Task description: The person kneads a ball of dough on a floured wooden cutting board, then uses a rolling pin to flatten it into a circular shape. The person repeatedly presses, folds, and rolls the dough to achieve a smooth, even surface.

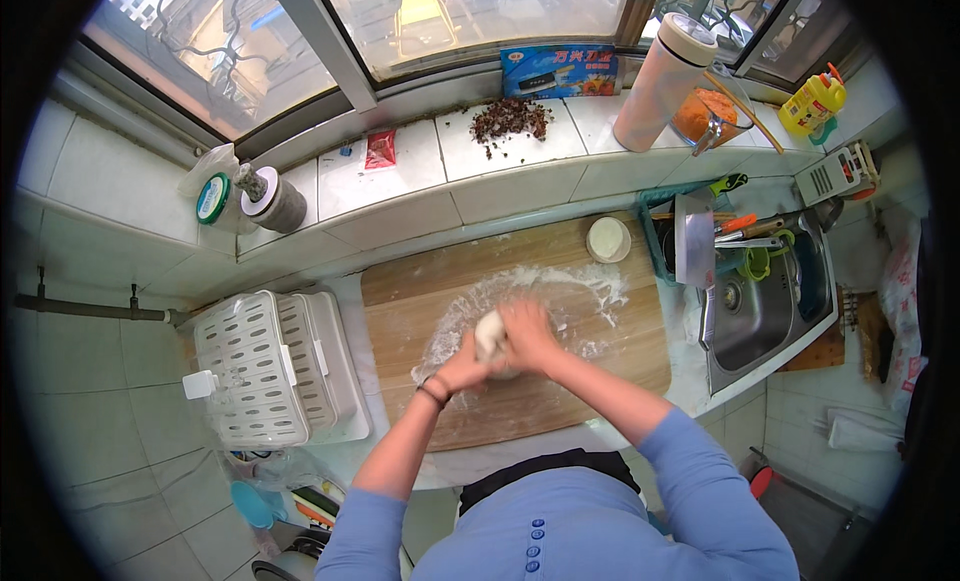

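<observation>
A pale lump of dough [490, 335] sits near the middle of a wooden board [615, 341], between my two hands. My left hand [463, 367] grips its near left side; a dark band circles that wrist. Pressed against the dough's right side is my right hand [529, 333], slightly blurred, with its fingers pointing away from me. Both palms hide part of the lump. White flour [540, 278] is smeared over the wood around and beyond the hands. At the board's far right corner stands a small white bowl [608, 239] with a pale content.
A white slotted rack [251, 371] stands left of the board. To the right are a teal basket [660, 243] of utensils and a steel sink [750, 318]. The tiled ledge holds a stone mortar [277, 202], dried spice [511, 123] and a pink flask [664, 82].
</observation>
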Demonstrator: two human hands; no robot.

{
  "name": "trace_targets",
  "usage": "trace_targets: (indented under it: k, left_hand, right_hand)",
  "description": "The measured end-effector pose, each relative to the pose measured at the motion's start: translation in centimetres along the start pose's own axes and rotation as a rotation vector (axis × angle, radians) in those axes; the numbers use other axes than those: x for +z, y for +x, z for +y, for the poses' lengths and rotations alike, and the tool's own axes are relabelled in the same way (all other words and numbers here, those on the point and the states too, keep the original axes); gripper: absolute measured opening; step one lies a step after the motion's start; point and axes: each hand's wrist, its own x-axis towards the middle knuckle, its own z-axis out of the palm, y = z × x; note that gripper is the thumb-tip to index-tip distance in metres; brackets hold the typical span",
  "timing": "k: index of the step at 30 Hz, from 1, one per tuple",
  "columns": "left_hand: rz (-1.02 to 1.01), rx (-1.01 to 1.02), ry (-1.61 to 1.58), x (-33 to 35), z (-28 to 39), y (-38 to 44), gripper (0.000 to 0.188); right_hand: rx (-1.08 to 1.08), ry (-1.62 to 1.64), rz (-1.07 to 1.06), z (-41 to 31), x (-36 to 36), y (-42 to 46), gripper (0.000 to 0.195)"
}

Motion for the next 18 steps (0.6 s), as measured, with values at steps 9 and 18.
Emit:
trace_targets:
  k: [9,18]
  left_hand:
    - [0.512,0.108,0.893,8.0,-4.1,-2.9,0.076]
    - [0.424,-0.084,0.516,1.7,0.6,3.0,0.072]
  right_hand:
    - [-0.071,-0.134,-0.008,0.5,3.3,-6.8,0.075]
    - [0.228,-0.022,-0.172,0.3,-0.1,3.9,0.059]
